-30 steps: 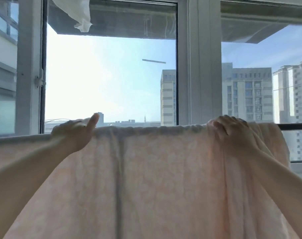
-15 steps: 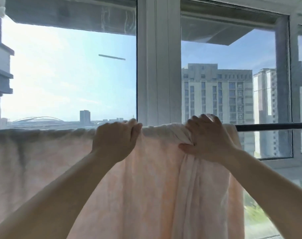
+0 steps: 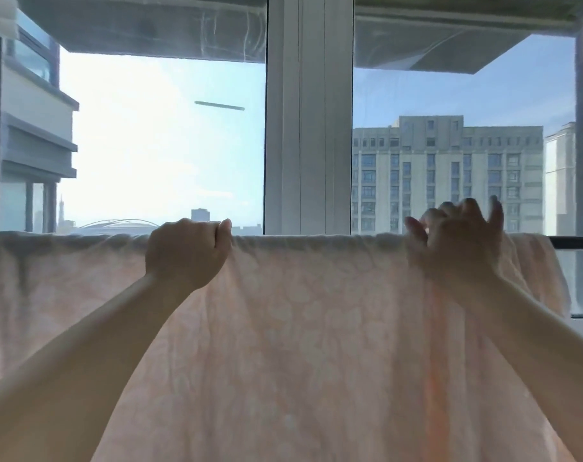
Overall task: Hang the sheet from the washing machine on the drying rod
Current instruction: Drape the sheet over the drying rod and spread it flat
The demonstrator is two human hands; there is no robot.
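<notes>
A pale peach patterned sheet [image 3: 303, 328] hangs draped over a dark drying rod [image 3: 576, 242], which shows bare only at the right. The sheet's top fold runs level across the frame. My left hand [image 3: 186, 251] grips the sheet's top edge at the rod, fingers curled round the fold. Further right, my right hand [image 3: 460, 241] is raised at the fold, blurred, its fingers spread and lifted above the cloth. Whether it touches the sheet is unclear.
A large window with a thick white mullion [image 3: 308, 128] stands right behind the rod. A white cloth [image 3: 0, 11] hangs at the top left corner. Tall buildings [image 3: 446, 175] show outside. The sheet's right end [image 3: 550, 261] stops short of the window's right frame.
My right hand has let go of the bunched cloth and moved right with fingers spread. The sheet's top edge between my hands is now spread out flat. My left hand still grips the fold.
</notes>
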